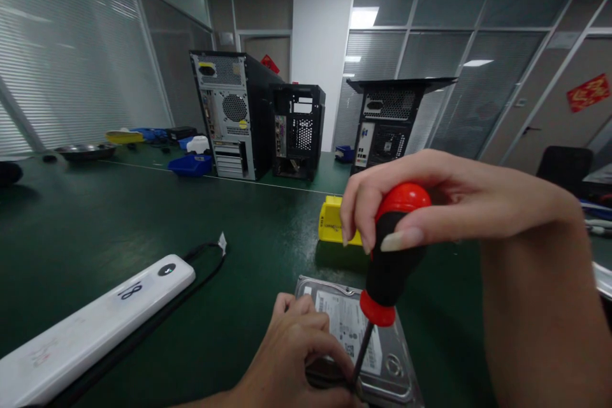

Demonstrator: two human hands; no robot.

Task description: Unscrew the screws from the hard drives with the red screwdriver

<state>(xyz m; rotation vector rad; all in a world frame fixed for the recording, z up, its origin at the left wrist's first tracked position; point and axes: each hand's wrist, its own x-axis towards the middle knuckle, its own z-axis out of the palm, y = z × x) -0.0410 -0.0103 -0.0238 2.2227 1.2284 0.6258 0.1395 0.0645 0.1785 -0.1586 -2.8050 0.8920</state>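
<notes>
Hard drive [382,357]: lies flat on the green surface [143,217] at the near edge of the view, label side up, partly covered by the left hand.
Left hand [291,357]: rests on the near left part of the hard drive, fingers curled down onto it; whether they pinch anything cannot be told.
Screwdriver [389,268]: stands tilted above the hard drive, its thin shaft running down to the drive's near edge beside the left fingers; the tip is hidden.
Right hand [430,204]: above the hard drive, closed around the screwdriver's black handle and red cap, thumb laid across the front.
Power strip [95,325]: white, well left of the hard drive, with its black cable [205,255] looping behind it.
Yellow box [332,223]: just behind the hard drive.
Blue tray [191,164]: far behind the hard drive, to the left.
Computer towers [229,115]: three open cases standing far behind the hard drive, backs toward the camera.
Metal bowl [83,152]: far left of the hard drive.
</notes>
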